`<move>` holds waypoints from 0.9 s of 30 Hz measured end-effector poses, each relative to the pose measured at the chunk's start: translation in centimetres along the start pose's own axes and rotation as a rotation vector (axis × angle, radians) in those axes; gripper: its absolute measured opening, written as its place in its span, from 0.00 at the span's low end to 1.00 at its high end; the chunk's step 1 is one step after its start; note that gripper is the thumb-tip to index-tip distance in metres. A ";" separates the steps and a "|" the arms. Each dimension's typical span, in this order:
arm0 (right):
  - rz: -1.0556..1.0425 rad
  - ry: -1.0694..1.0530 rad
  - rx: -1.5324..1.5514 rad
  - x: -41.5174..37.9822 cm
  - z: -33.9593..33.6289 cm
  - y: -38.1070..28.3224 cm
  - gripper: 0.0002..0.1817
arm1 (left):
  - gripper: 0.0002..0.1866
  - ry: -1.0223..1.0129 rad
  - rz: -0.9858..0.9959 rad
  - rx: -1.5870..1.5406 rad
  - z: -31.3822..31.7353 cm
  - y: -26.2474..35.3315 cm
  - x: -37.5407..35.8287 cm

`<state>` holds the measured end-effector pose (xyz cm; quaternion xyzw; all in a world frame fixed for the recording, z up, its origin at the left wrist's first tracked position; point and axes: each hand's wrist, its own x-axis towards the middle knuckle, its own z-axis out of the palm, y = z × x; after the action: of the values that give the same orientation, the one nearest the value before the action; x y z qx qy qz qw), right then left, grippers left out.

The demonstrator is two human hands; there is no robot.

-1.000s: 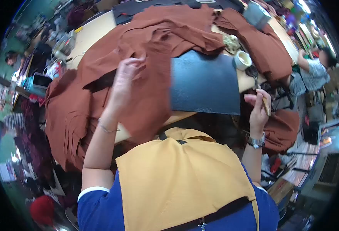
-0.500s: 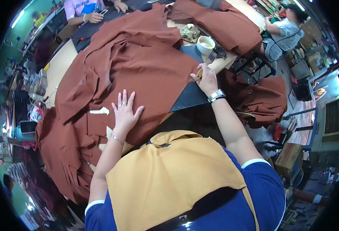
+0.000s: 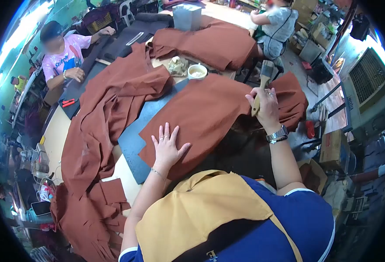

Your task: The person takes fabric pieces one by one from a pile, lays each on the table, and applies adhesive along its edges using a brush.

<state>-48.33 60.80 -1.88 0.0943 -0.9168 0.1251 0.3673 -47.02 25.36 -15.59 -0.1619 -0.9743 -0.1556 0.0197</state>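
My left hand [image 3: 169, 147] lies flat with fingers spread on a reddish-brown leather piece [image 3: 205, 109]. Under that piece, a dark blue-grey board [image 3: 133, 137] shows along its left side. My right hand [image 3: 265, 107] is closed round the wooden handle of a flat paintbrush [image 3: 266, 72], raised at the right edge of the leather with its bristles pointing up and away. Beyond the leather stands a white cup [image 3: 197, 71] with pale contents, and beside it sits a crumpled, off-white lump [image 3: 178, 66].
More brown leather [image 3: 100, 118] lies heaped at the left, and another sheet [image 3: 210, 41] spreads at the back under a grey box [image 3: 186, 17]. A co-worker [image 3: 65, 56] handles dark material at the far left, near red-handled scissors [image 3: 68, 102]. Another person [image 3: 275, 28] sits far right.
The near leather piece now lies apart from the heap, baring more of the board. My right hand has lifted the brush bristles-up. The view has shifted, and the grey box shows at the back.
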 end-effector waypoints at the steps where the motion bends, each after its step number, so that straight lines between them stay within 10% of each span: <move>1: 0.066 0.010 0.072 0.3 0.1 0.8 0.11 | 0.45 -0.003 -0.017 -0.001 -0.1 0.2 0.2; 6: 0.433 -0.142 0.614 3.6 3.6 2.2 0.21 | 0.45 -0.016 -0.136 -0.001 -1.6 -1.3 -1.5; 19: 0.108 -0.397 0.252 14.3 20.6 2.5 0.21 | 0.45 -0.031 -0.230 0.013 -3.3 -3.0 -8.4; 27: 0.542 -0.349 0.788 13.5 21.0 4.4 0.15 | 0.43 -0.005 -0.241 -0.017 -2.3 -3.6 -7.4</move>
<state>-72.76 57.59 -7.87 0.0040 -0.8391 0.5348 0.0995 -41.19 19.16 -15.12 -0.0443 -0.9853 -0.1647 -0.0027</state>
